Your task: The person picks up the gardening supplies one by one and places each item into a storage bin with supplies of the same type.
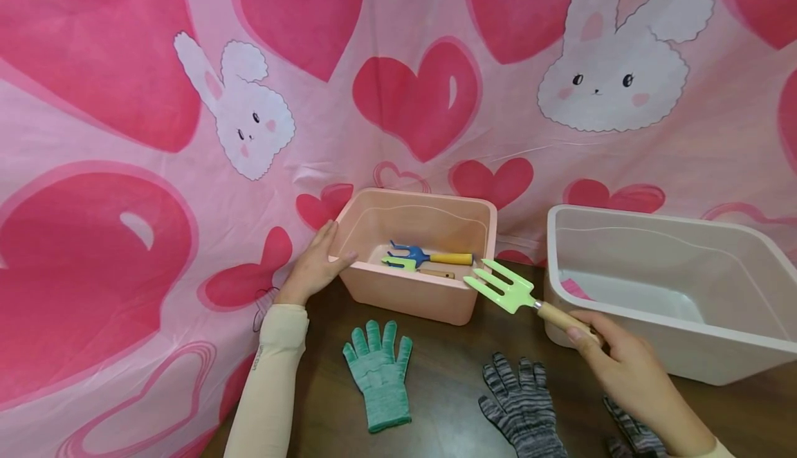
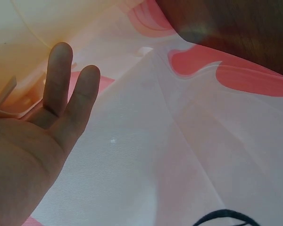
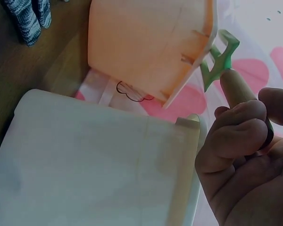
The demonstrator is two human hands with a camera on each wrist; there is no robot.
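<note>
My right hand (image 1: 629,368) holds a small garden fork (image 1: 507,288) by its wooden handle. Its light-green tines reach over the right front corner of the peach bin (image 1: 405,295). In the right wrist view, curled fingers and thumb wrap the handle (image 3: 238,89). My left hand (image 1: 314,268) rests at the bin's left front corner, fingers straight along the left side and thumb at the front rim. Two of its fingers (image 2: 59,80) are extended in the left wrist view. Inside the bin lie a blue hand rake (image 1: 414,254) with a yellow handle and a green-headed tool (image 1: 401,263) with a wooden handle.
A white bin (image 1: 635,347) with something pink (image 1: 575,288) inside stands to the right. On the dark table lie a green glove (image 1: 378,375), a grey striped glove (image 1: 523,406) and another dark glove (image 1: 631,427). A pink heart-and-rabbit cloth (image 1: 417,1) hangs behind.
</note>
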